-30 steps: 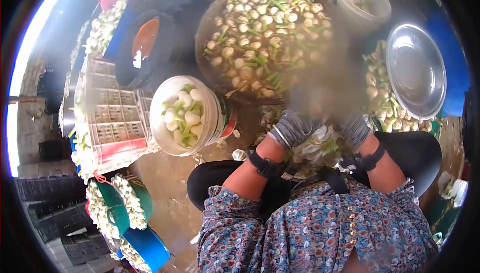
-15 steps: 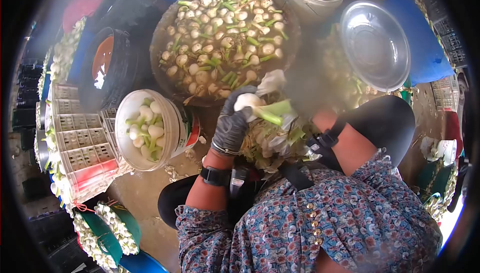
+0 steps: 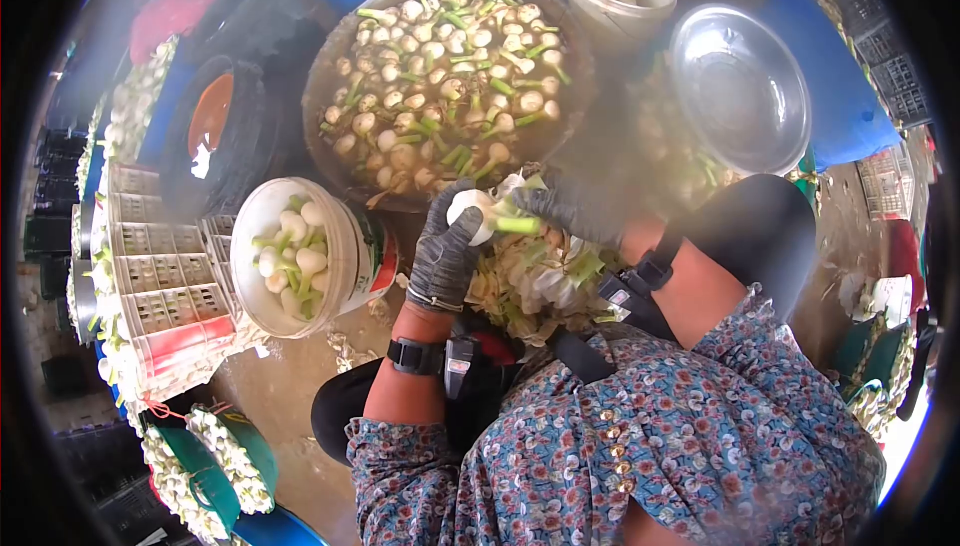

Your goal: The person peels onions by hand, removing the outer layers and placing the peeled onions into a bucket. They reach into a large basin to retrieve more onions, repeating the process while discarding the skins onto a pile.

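Note:
My left hand (image 3: 446, 254), in a dark glove, is wrapped round a white onion bulb (image 3: 470, 217) with a short green stem pointing right. Close beside the stem is my right hand (image 3: 570, 208), also gloved, with its fingers bent at the bulb's right side; a haze blurs part of it, and what it pinches is too small to tell. Under both hands lies a pile of pale peelings and green leaves (image 3: 535, 291). Beyond them stands a wide round tub (image 3: 318, 161) of murky water with floating bulbs.
A white bucket (image 3: 350, 256) of peeled bulbs stands left. At the back are another white bucket (image 3: 620, 16) and a tilted metal basin (image 3: 745, 96). White crates (image 3: 165, 271) line the left, near a dark container (image 3: 245, 136).
My right hand has come out from lower right up to the bulb's stem. The bulb and my left hand have shifted slightly left, and the view has moved a little.

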The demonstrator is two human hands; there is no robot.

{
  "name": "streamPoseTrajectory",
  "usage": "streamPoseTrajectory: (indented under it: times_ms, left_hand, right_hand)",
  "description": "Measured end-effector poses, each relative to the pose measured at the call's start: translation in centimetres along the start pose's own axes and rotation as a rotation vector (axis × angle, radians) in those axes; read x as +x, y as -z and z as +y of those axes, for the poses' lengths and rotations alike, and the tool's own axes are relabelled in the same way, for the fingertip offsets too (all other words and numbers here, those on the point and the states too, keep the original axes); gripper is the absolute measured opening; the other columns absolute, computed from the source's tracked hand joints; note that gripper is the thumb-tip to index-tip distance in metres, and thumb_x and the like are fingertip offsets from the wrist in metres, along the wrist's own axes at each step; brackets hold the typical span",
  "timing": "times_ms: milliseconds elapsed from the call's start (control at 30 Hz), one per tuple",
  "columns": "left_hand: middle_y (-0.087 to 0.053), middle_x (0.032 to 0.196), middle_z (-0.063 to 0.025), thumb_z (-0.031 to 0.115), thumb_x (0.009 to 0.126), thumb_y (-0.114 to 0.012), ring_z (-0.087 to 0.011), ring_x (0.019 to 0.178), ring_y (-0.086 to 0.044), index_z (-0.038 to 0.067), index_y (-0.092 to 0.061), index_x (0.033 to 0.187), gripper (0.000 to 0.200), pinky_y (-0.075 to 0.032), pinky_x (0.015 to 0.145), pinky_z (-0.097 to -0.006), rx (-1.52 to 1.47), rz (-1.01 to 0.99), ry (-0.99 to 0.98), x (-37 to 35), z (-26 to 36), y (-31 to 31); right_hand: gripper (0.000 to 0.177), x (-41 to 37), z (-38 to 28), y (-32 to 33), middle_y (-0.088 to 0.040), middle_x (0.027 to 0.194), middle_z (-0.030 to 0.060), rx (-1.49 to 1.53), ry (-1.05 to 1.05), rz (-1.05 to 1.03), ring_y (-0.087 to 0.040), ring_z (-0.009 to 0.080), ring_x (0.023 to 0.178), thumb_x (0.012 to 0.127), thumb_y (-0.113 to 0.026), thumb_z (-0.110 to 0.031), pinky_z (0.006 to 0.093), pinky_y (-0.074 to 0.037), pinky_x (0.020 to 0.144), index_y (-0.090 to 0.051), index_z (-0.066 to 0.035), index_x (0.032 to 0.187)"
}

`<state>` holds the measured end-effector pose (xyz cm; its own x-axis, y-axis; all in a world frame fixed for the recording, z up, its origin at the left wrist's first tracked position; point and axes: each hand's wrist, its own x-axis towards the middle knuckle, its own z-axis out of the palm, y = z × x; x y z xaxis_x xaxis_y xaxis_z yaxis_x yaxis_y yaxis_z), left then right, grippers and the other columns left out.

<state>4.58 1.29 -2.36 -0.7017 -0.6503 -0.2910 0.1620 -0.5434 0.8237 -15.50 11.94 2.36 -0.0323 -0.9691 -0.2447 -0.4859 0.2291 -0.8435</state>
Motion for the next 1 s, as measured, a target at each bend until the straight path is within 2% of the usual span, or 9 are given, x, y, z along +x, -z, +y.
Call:
streamPoseTrajectory:
  times_ms: [200, 333, 367, 400, 500, 667, 800, 900, 1000]
  left_hand:
    - [-0.062, 0.115, -0.0101, 0.014, 0.086, -0.07, -0.0232, 0.11, -0.06, 0.005, -0.05, 0.131, 0.05, -0.055, 0.09, -0.0332, 0.468, -0.036, -0.169, -1.0, 1.2, 0.0]
    - [-0.065, 0.115, -0.0145, 0.019, 0.082, -0.07, -0.0297, 0.109, -0.061, 0.002, -0.058, 0.12, 0.043, -0.049, 0.092, -0.0451, 1.503, 0.2, -0.447, -0.8, 3.6, 2.6]
    - [-0.065, 0.117, -0.015, 0.028, 0.084, -0.067, -0.0305, 0.109, -0.061, 0.006, -0.06, 0.121, 0.044, -0.045, 0.095, -0.0491, 2.284, 0.258, -0.636, -2.0, 6.0, 0.9]
    - [-0.065, 0.12, -0.0127, 0.031, 0.088, -0.063, -0.0272, 0.113, -0.059, 0.012, -0.061, 0.123, 0.04, -0.043, 0.096, -0.0482, 2.177, 0.519, -0.605, 0.0, 4.5, 6.4]
    - [-0.048, 0.144, -0.0154, 0.043, 0.093, -0.054, -0.0287, 0.133, -0.046, -0.002, -0.041, 0.141, 0.068, -0.04, 0.107, -0.0477, 1.189, 0.637, -0.48, 2.0, 5.4, 14.7]
    - [-0.046, 0.146, -0.0136, 0.047, 0.093, -0.052, -0.0274, 0.124, -0.051, -0.002, -0.043, 0.14, 0.068, -0.049, 0.097, -0.0404, -0.501, 0.332, -0.243, 4.0, 5.0, 9.5]
    - [-0.066, 0.114, -0.0092, 0.04, 0.093, -0.056, -0.018, 0.091, -0.064, 0.008, -0.056, 0.119, 0.042, -0.054, 0.079, -0.0319, 0.044, 0.344, 0.246, 10.0, 2.7, 2.3]
    - [-0.069, 0.103, -0.0096, 0.039, 0.093, -0.056, -0.0176, 0.086, -0.066, 0.01, -0.058, 0.117, 0.038, -0.054, 0.075, -0.0323, 0.527, 0.377, 0.319, 15.7, -0.9, 0.4]
    - [-0.063, 0.126, -0.0157, 0.037, 0.095, -0.052, -0.0265, 0.096, -0.07, 0.004, -0.059, 0.124, 0.044, -0.057, 0.074, -0.0404, 0.989, 0.187, 0.694, 22.1, -4.7, 0.4]
  right_hand:
    - [0.052, 1.9, 8.0, -0.9, -0.067, 0.084, 0.0173, -0.016, -0.084, 0.413, -0.066, 0.0346, 0.072, 0.081, -0.062, -0.014, 0.0418, -0.054, 0.063, -0.05, 0.003, 0.129]
    - [0.043, 2.1, 9.5, 0.4, -0.067, 0.089, 0.0165, -0.44, 0.014, 0.272, -0.066, 0.0346, 0.078, 0.083, -0.06, -0.017, 0.0441, -0.053, 0.071, -0.056, 0.001, 0.122]
    - [0.042, 1.4, 6.3, 0.3, -0.067, 0.092, 0.0159, -0.443, 0.0, 0.135, -0.066, 0.0344, 0.081, 0.084, -0.059, -0.021, 0.0456, -0.052, 0.074, -0.058, -0.001, 0.121]
    - [0.041, 0.6, 3.1, 0.0, -0.068, 0.096, 0.0153, -0.442, -0.015, -0.002, -0.066, 0.0342, 0.085, 0.084, -0.059, -0.025, 0.0471, -0.052, 0.076, -0.06, -0.003, 0.119]
    - [0.038, -1.7, -1.8, -0.7, -0.068, 0.101, 0.017, -0.518, -0.049, -0.264, -0.066, 0.035, 0.092, 0.09, -0.054, -0.036, 0.0492, -0.05, 0.082, -0.065, -0.005, 0.109]
    - [0.046, -1.2, 1.6, -1.3, -0.068, 0.093, 0.0217, -0.601, -0.124, -0.055, -0.065, 0.038, 0.088, 0.096, -0.048, -0.043, 0.0476, -0.051, 0.081, -0.07, -0.002, 0.094]
    - [0.043, 0.0, 3.7, -1.3, -0.069, 0.088, 0.0188, -0.52, -0.217, -0.038, -0.066, 0.0385, 0.084, 0.094, -0.051, -0.042, 0.0478, -0.052, 0.08, -0.07, -0.003, 0.093]
    - [0.042, 0.4, 4.2, -0.7, -0.069, 0.089, 0.0186, -0.478, -0.253, -0.1, -0.066, 0.0378, 0.086, 0.094, -0.052, -0.042, 0.0476, -0.052, 0.08, -0.07, -0.004, 0.095]
    - [0.041, 0.6, 5.9, -0.6, -0.07, 0.09, 0.0185, -0.413, -0.276, -0.089, -0.066, 0.0375, 0.086, 0.093, -0.053, -0.041, 0.0473, -0.051, 0.08, -0.07, -0.004, 0.095]
